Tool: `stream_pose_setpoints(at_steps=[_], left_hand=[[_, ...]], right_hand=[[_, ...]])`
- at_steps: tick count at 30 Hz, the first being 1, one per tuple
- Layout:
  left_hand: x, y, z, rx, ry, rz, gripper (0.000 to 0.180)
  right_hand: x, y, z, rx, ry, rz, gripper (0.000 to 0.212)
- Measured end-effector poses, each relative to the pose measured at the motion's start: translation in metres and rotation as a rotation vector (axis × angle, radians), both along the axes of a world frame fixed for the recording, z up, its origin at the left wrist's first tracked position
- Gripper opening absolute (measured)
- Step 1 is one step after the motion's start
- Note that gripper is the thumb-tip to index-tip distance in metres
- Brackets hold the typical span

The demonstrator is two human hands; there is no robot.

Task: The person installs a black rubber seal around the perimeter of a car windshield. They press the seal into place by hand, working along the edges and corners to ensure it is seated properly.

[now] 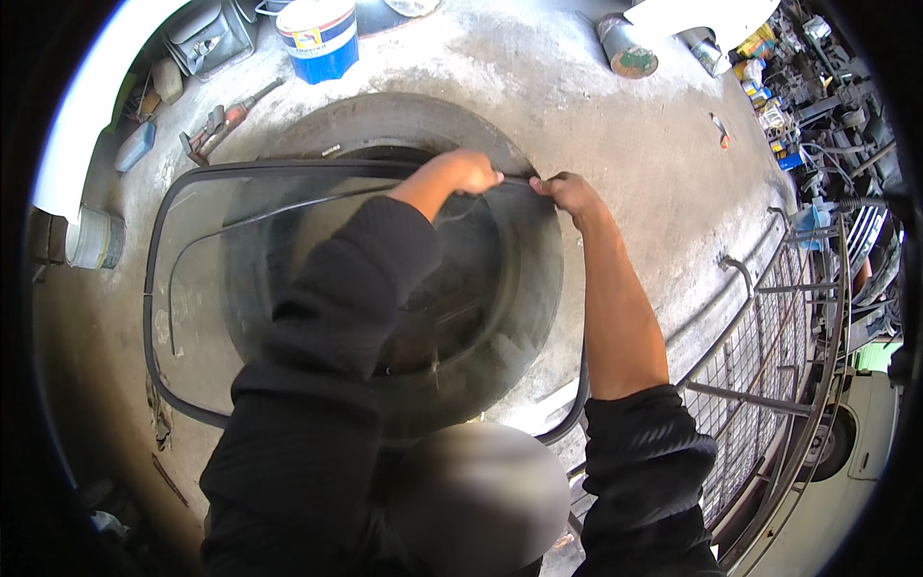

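A large pane of vehicle window glass (197, 317) lies across a tire (385, 113) on the floor. Black rubber seal (148, 288) runs around the rim of the pane. At the far edge, my left hand (463, 173) has its fingers closed on the rubber seal. Just to its right, my right hand (569, 192) pinches the same strip, thumb and fingertips together. A short stretch of seal spans the gap between the hands. Over the left part of the glass curves a thin dark cord (260, 219), running toward my left hand; its far end is hidden there.
Tools with a red part (216, 127) lie at the far left, near a blue-and-white bucket (322, 43). A metal rack with wire mesh (750, 385) stands on the right. Piled parts (846, 125) fill the far right. A blurred round grey shape (481, 495) is at the lower edge.
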State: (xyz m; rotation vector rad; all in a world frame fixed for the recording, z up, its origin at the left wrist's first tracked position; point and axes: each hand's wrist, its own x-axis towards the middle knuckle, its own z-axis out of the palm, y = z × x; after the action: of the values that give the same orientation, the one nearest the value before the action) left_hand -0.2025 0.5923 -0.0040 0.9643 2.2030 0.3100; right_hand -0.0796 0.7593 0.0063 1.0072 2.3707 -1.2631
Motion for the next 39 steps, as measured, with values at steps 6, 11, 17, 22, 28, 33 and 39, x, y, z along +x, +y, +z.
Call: stream_pose_setpoints(at_steps=[6,11,17,22,28,33,39], left_hand=[[0.016,0.006,-0.011,-0.079,0.021,0.144,0.05],[0.006,0.006,0.002,-0.054,-0.034,0.213,0.048],[0.035,0.0,0.026,0.006,0.081,0.432,0.042],[0.021,-0.019,0.013,0.112,0.128,0.132,0.05],[-0.007,-0.026,0.009,0.055,-0.079,0.136,0.052],[0.014,-0.012,0.011,0.009,0.014,0.321,0.052],[0.008,-0.029,0.024,0.108,0.022,0.208,0.047]], right_hand=[[-0.006,-0.02,0.008,0.318,-0.158,-0.029,0.061],[0.012,-0.018,-0.003,0.324,-0.02,-0.003,0.063],[0.004,-0.012,-0.005,0.351,-0.024,0.072,0.066],[-0.011,-0.008,0.007,0.308,-0.021,0.108,0.066],[-0.018,-0.017,0.009,0.308,-0.205,0.063,0.073],[-0.029,-0.018,0.022,0.45,-0.326,0.119,0.055],[-0.059,-0.06,0.036,0.564,0.093,0.731,0.027]])
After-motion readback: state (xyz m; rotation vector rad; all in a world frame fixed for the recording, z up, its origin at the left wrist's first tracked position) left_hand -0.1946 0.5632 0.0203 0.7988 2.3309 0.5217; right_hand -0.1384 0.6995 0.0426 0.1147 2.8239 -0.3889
